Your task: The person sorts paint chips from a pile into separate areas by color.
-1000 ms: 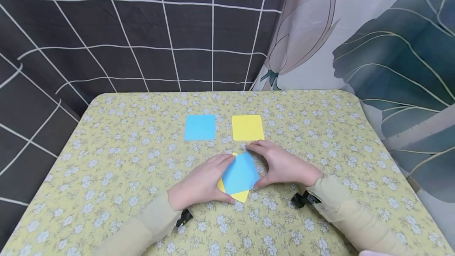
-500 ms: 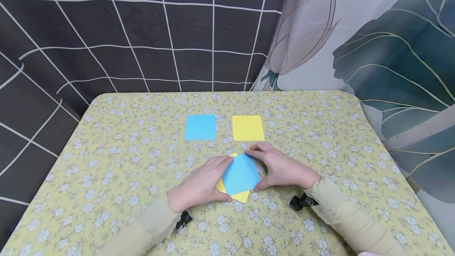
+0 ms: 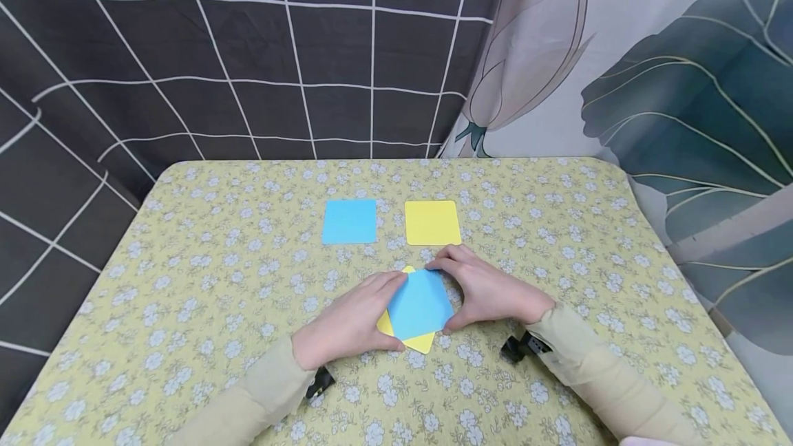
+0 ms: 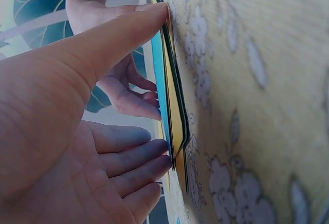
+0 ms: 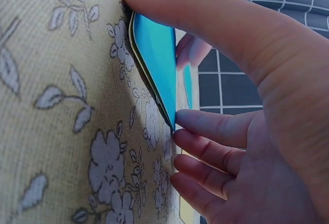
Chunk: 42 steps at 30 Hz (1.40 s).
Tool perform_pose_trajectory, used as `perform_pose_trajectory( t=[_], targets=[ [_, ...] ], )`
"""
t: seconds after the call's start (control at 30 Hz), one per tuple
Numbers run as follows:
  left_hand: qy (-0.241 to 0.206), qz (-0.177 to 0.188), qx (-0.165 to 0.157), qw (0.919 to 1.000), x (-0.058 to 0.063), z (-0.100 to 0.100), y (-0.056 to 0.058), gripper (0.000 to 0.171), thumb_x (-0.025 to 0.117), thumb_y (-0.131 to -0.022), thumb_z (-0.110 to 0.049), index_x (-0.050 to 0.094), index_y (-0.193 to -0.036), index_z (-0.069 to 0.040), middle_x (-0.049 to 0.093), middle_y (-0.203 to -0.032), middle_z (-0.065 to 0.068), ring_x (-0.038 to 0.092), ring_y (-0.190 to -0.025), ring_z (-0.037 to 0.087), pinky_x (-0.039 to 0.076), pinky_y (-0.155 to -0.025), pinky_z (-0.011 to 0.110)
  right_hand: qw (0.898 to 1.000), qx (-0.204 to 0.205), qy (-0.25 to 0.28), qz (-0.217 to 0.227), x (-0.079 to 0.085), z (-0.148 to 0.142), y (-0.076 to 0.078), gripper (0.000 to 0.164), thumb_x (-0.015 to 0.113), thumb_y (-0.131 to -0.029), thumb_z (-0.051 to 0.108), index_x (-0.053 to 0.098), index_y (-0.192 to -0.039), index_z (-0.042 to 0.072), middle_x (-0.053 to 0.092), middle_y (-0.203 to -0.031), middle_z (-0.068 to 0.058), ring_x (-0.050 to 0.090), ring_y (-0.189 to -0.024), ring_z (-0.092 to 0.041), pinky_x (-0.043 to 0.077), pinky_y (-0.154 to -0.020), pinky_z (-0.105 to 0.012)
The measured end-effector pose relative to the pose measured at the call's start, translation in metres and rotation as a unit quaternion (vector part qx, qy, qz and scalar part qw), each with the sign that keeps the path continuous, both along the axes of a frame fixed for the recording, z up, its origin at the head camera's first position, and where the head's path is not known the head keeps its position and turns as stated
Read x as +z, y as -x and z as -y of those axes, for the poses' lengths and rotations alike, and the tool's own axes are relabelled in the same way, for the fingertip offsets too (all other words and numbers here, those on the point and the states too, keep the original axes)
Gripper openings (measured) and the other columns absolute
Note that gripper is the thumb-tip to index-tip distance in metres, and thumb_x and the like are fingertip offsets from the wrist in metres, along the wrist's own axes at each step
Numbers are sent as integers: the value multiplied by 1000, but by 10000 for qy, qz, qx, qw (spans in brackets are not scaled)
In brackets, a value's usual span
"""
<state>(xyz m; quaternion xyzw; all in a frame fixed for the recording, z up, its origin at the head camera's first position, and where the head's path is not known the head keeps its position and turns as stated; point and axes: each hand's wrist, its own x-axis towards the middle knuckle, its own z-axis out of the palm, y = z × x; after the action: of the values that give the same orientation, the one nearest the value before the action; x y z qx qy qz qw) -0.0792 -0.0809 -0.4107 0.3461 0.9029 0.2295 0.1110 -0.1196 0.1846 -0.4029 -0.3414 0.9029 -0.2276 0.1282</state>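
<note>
A small stack of square cards lies on the tablecloth in the head view, with a blue card (image 3: 419,305) on top. Corners of a yellow card (image 3: 421,343) stick out beneath it, turned at an angle. My left hand (image 3: 353,315) holds the stack's left side between thumb and fingers. At the right side my right hand (image 3: 486,289) spans the blue card, thumb at the near corner and fingertips at the far one. Several layers with thin dark edges show in the left wrist view, slightly fanned apart. The blue card (image 5: 157,49) looks a little bowed in the right wrist view.
Farther back on the table lie a single blue card (image 3: 350,221) and, to its right, a yellow card (image 3: 432,223). A yellow floral tablecloth (image 3: 204,294) covers the table. Behind it hangs a dark gridded curtain (image 3: 248,40).
The right hand has closed in slightly on the stack's right corners, and the top blue card has shifted a touch to the right. The left thumb has slid slightly left along the near edge.
</note>
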Motion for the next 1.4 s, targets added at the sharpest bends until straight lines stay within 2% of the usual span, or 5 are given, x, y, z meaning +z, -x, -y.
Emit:
perform_pose_trajectory(
  t=[0.37,0.53,0.8,1.1,1.4],
  targets=[
    [-100,-214,139,9996,0,2,3,117,85,-73,-60,31,-157,1,36,-159,15,35,-145,29,33,-117,42,9997,-55,137,-176,0,1,3,99,98,-56,44,57,-138,7,49,-128,0,48,-114,-17,50,-99,-37],
    [-19,-418,284,9987,1,5,6,112,86,-76,-54,31,-157,2,37,-158,16,35,-145,29,32,-117,43,9993,-53,207,-298,1,3,8,101,98,-56,46,56,-138,7,50,-130,-1,50,-113,-17,51,-98,-37],
    [-129,-287,614,9976,5,14,16,110,89,-76,-46,34,-156,4,38,-158,18,35,-145,32,31,-118,44,9990,-138,287,-303,2,13,19,99,97,-59,46,56,-139,5,48,-130,-2,46,-115,-18,49,-98,-36],
    [-132,-190,722,9971,10,31,38,108,90,-77,-40,31,-156,5,36,-159,20,34,-145,34,28,-119,45,9986,-91,348,-376,5,31,41,100,95,-61,49,55,-141,3,48,-129,-4,43,-116,-19,49,-98,-36],
    [-137,-13,890,9959,24,56,79,107,91,-75,-27,29,-156,7,33,-159,24,32,-145,38,27,-119,48,9974,-148,385,-589,12,63,81,100,95,-62,47,55,-141,1,49,-130,-8,43,-117,-22,45,-100,-36]
  ],
)
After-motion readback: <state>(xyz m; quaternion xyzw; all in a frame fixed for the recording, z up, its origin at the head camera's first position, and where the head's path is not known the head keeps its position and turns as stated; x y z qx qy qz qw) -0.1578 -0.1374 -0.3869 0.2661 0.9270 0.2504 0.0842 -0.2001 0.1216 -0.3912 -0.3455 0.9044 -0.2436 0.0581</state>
